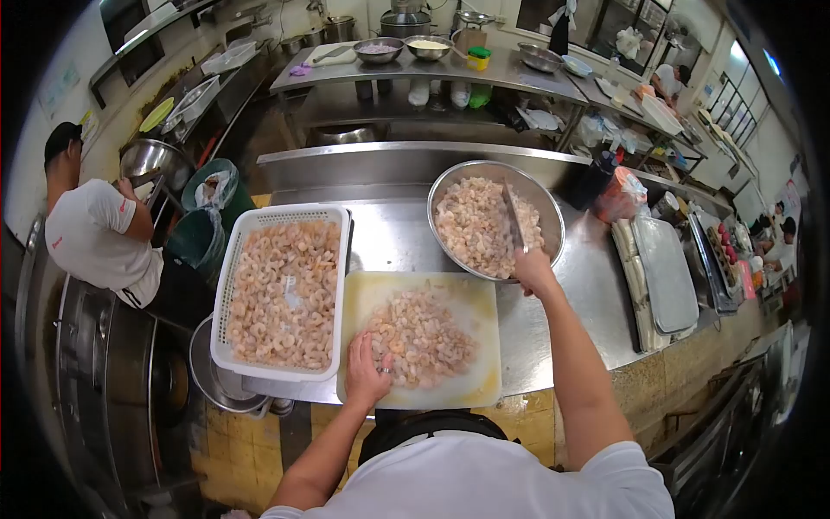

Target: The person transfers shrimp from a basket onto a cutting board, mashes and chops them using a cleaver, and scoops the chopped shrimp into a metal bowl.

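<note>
A pile of peeled shrimp [421, 333] lies on a pale yellow cutting board [481, 381] in front of me. My left hand [367, 374] rests on the near left edge of that pile, fingers spread over the shrimp. My right hand [533, 270] grips a knife [513, 216] whose blade reaches into a large steel bowl [550, 216] full of shrimp. A white perforated basket [339, 251], also full of shrimp, stands to the left of the board.
All of this sits on a steel counter [596, 294]. Stacked trays [666, 277] lie at the right. A person in a white shirt [95, 238] works at the left beside green bins [203, 216]. A back counter holds bowls [406, 48].
</note>
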The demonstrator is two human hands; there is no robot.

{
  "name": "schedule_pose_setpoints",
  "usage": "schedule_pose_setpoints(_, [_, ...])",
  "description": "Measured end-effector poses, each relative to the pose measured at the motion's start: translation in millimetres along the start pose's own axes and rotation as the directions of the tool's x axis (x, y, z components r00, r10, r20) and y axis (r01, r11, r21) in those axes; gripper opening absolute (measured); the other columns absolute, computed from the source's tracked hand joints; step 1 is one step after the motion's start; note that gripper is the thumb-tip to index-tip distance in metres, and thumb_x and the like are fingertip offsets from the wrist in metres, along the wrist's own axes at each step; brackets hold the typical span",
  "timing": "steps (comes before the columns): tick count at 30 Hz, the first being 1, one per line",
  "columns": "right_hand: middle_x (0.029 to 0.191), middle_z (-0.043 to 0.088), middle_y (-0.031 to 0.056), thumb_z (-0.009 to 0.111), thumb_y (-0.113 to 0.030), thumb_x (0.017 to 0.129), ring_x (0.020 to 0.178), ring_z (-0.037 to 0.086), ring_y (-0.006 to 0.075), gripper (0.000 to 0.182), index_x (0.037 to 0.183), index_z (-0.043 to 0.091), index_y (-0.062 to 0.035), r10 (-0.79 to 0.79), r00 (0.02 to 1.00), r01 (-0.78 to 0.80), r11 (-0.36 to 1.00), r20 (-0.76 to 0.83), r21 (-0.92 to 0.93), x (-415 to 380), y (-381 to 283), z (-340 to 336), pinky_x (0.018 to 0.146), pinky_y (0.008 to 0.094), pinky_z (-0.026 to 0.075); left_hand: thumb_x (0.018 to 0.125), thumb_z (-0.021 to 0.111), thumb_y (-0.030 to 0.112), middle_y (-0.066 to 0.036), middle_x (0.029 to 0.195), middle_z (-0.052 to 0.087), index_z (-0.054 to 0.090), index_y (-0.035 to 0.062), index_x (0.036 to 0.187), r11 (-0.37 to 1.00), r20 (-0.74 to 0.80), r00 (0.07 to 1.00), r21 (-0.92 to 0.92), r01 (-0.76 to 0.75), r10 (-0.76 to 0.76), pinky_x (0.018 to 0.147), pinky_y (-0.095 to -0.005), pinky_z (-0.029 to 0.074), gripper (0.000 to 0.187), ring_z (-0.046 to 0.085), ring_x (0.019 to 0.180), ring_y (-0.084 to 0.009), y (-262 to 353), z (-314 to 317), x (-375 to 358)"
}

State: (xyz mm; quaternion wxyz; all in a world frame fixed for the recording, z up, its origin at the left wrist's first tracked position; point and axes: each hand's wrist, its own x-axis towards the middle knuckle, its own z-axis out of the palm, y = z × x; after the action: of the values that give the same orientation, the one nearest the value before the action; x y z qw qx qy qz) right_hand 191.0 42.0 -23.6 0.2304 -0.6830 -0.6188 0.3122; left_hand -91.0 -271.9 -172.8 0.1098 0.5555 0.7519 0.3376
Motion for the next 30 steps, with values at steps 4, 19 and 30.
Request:
schedule_pose_setpoints(4, [0.065,0.063,0.0145,0.054,-0.032,0.108,0.042,0.058,0.0227,0.044,0.102,0.062,0.0113,0.075,0.990,-0.086,0.992,0.119,0.096,-2.2,-3.9,-25.5,0.035,0.0385,0.050,0.096,0.069,0.026,-0.029,0.155,0.047,0.042,-0.0079,0.152,1.000,0.000,1.000,-0.007,0.009,-0.009,0.124,-0.0531,0.034,0.070,0.043,0.145,-0.0486,-1.8,1.4,-0.5])
schedule_pose_setpoints(19, [0.068,0.066,0.0201,0.056,-0.036,0.110,0.052,0.065,0.0305,0.049,0.085,0.061,0.0051,-0.046,0.993,0.069,0.974,-0.111,0.216,-92.6,-10.6,-32.1,0.049,0.0436,0.051,0.095,0.071,0.025,-0.031,0.154,0.048,0.044,-0.0084,0.152,0.999,-0.052,0.999,-0.032,-0.009,0.007,0.124,-0.0527,0.035,0.071,0.044,0.144,-0.0493,-7.6,7.0,-0.5])
schedule_pose_setpoints(30, [0.086,0.069,0.0350,0.061,-0.037,0.106,0.084,0.069,0.0534,0.046,0.097,0.066,0.0078,-0.171,0.919,0.237,0.960,0.354,-0.150,-220.1,58.3,75.0,0.075,0.0587,0.052,0.099,0.068,0.028,-0.030,0.157,0.044,0.043,-0.0080,0.153,1.000,-0.008,1.000,0.005,0.012,-0.012,0.123,-0.0524,0.034,0.069,0.043,0.145,-0.0474,-7.4,12.7,7.9])
